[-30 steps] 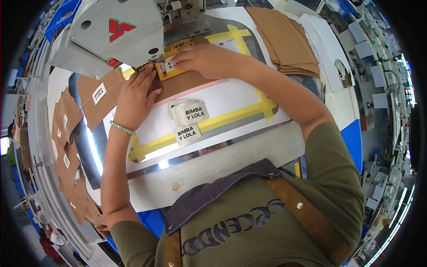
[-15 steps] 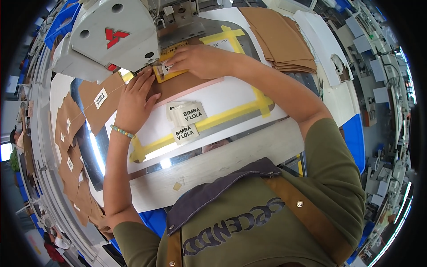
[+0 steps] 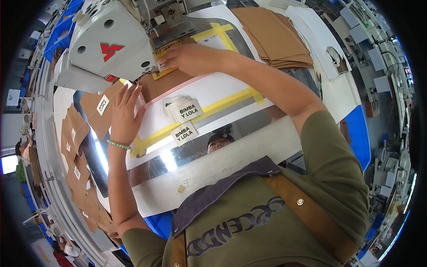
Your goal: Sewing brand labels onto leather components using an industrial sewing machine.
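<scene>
My left hand (image 3: 126, 113) lies with fingers stretched out beside the sewing machine head (image 3: 109, 44), its fingertips at the left edge of a brown fabric piece (image 3: 165, 86). That piece, pink along its near edge, rests on a white board (image 3: 209, 94) bordered with yellow tape. My right hand (image 3: 193, 60) reaches across the piece. Its extended fingers press on a yellow frame (image 3: 167, 73) close to the needle area, partly covering a small white label; the thumb is hidden. Several loose printed labels (image 3: 184, 111) sit on the board nearer to me.
Left of the machine, brown pieces with labels (image 3: 95, 102) trail down the table side, joined by thread. Brown panels (image 3: 273, 40) are stacked at the far right, beside white sheets (image 3: 307, 38) and small snips (image 3: 319, 82). A shiny metal strip (image 3: 191, 160) runs along the front.
The taped board has shifted away from me, so more of the shiny strip shows. My left hand has drawn back slightly from the machine; my right hand stays on the yellow frame.
</scene>
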Motion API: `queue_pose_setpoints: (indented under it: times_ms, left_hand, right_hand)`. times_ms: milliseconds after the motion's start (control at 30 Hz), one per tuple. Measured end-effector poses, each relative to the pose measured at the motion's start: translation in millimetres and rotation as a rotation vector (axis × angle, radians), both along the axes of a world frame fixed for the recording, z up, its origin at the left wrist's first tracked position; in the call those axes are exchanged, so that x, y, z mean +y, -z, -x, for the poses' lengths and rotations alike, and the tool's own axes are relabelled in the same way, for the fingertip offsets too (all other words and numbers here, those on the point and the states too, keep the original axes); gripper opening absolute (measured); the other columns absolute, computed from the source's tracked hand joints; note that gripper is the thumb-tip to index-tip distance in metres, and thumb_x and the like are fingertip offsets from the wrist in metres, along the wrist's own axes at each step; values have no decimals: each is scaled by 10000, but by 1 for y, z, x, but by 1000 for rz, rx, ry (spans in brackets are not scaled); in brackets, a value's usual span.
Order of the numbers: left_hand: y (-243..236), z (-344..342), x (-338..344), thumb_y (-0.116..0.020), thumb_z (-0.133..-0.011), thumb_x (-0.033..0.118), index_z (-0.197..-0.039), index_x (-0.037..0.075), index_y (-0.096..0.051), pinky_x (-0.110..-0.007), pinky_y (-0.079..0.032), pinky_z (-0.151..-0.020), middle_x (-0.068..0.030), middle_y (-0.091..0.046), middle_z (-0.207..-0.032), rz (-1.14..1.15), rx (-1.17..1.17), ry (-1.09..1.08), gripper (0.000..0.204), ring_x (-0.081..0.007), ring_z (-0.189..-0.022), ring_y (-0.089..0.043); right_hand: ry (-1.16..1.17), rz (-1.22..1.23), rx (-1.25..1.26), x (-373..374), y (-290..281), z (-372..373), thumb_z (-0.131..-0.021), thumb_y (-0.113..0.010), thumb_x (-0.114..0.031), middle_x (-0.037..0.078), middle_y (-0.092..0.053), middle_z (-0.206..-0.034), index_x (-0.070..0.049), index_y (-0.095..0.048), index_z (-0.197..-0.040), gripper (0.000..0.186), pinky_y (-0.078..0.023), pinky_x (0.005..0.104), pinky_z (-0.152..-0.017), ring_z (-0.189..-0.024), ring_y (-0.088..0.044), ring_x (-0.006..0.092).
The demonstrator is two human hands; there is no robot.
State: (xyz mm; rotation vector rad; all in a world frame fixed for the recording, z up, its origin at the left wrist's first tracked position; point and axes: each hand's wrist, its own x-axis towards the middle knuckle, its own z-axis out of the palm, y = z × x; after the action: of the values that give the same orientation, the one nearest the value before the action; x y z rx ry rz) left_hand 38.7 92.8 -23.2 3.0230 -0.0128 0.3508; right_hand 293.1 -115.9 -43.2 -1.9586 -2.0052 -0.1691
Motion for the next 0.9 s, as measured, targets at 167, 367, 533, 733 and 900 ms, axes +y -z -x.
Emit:
queue_pose_setpoints:
  times_ms: [167, 367, 533, 733, 900]
  left_hand:
    - [0, -3, 1, -749, -977, 152, -1509, 55, -600, -513, -426, -1226, -122, -576, -1606, 35, 11, 33, 560, -425, -1493, -480]
    - [-4, -15, -8, -760, -962, 134, -1453, 31, -648, -504, -436, -1211, -139, -615, -1557, 99, -24, 87, 514, -419, -1450, -526]
    - [-5, -25, -23, -755, -975, 146, -1470, 35, -638, -483, -431, -1219, -144, -604, -1571, 146, -36, 106, 521, -400, -1449, -537]
    - [-3, -41, -30, -745, -982, 154, -1481, 31, -624, -472, -413, -1228, -145, -582, -1590, 108, -29, 102, 528, -398, -1457, -521]
    - [-9, -70, -44, -733, -997, 189, -1472, 60, -642, -478, -368, -1261, -107, -580, -1600, 95, 70, 103, 501, -397, -1510, -460]
  right_hand:
    - [-42, -9, -67, -23, -17, -7, -984, -566, -42, 61, -660, -1497, -128, -726, -1383, 439, -466, 423, -1206, -1418, -571, 289]
    - [353, -249, 89, -83, -7, -62, -1036, -583, -83, 65, -662, -1480, -100, -758, -1298, 316, -461, 426, -1201, -1432, -548, 281]
    - [359, -336, 83, -82, 0, -71, -1013, -632, -153, 96, -676, -1460, -91, -796, -1231, 280, -464, 447, -1187, -1406, -554, 311]
    - [361, -274, 85, -90, 3, -80, -1035, -619, -163, 71, -644, -1512, -95, -788, -1254, 285, -434, 445, -1221, -1470, -507, 301]
    - [345, -235, 99, -101, 4, -105, -1038, -624, -195, 99, -661, -1485, -72, -800, -1218, 281, -422, 461, -1222, -1465, -510, 319]
